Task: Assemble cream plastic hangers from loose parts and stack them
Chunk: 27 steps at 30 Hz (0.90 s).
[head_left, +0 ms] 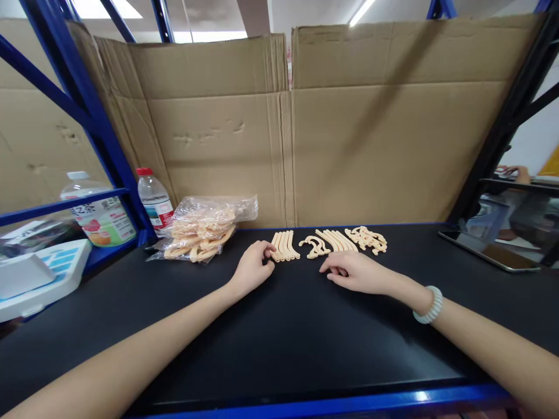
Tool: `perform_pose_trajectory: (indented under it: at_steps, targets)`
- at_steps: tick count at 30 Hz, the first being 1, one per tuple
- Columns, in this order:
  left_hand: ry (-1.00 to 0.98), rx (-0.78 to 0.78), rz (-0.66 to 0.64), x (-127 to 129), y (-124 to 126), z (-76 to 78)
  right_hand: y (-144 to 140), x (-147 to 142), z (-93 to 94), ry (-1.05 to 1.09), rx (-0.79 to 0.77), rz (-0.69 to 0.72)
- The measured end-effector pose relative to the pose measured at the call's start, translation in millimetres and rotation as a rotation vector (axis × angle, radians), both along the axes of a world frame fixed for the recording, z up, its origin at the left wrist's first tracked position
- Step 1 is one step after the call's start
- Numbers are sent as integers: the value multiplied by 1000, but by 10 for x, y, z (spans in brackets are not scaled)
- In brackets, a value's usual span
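My left hand (252, 269) rests on the black table with its fingertips at the left edge of a row of cream, slightly curved plastic sticks (285, 245). Its thumb is apart from the bent fingers, and I see nothing held. In front of a second row of similar sticks (337, 240) is my right hand (351, 272), fingers loosely bent, thumb apart, nothing between them. Small curved cream pieces with knobbed ends (315, 247) lie just left of that second row. Another heap of curved cream pieces (367, 240) sits to its right.
Clear plastic bags of cream parts (201, 230) lie at the back left, beside a red-capped bottle (155, 201). A phone (489, 251) is at the right. Cardboard (227, 145) walls the back. A white and blue device (48, 273) stands far left. A person's hand (517, 173) shows far right.
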<state>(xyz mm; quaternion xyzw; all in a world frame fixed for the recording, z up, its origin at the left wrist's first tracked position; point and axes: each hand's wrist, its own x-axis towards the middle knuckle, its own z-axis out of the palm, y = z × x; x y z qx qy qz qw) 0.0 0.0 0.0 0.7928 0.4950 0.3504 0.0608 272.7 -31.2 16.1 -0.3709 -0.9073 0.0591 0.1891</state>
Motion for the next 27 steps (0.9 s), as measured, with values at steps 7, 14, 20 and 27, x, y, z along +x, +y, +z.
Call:
perform_pose_trajectory:
  at_steps: [7,14,20,27]
  targets:
    - [-11,17,-27,22,-16,24,5,-15,8,18,-26,-1]
    - [19,41,-74,16,1,-1,36,-54,-77,57,11,-47]
    - [87,48,-82,13,37,-55,139,-53,-145,21,268,-119]
    - [94,5,-59,32,49,-58,346,-80,-178,-94,433,-257]
